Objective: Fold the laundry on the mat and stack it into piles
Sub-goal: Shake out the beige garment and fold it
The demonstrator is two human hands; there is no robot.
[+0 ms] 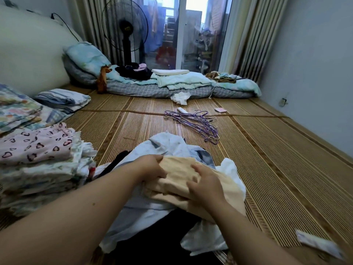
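A peach garment [178,169] lies on top of a heap of loose laundry [168,144], pale blue, white and black, on the bamboo mat [267,159] right in front of me. My left hand [150,167] grips the garment's left edge, fingers curled round the cloth. My right hand [205,185] rests on its right part, with the fingers bent down into the fabric. To the left stands a tall pile of folded clothes [38,169], topped by a pink piece with heart prints [36,144].
Purple wire hangers [193,121] lie on the mat beyond the heap, with a crumpled white cloth [180,98] farther back. Folded bedding [63,100] sits at the left, a mattress with quilts [172,87] along the far side, a standing fan [125,35] behind it. A small packet [319,243] lies near right.
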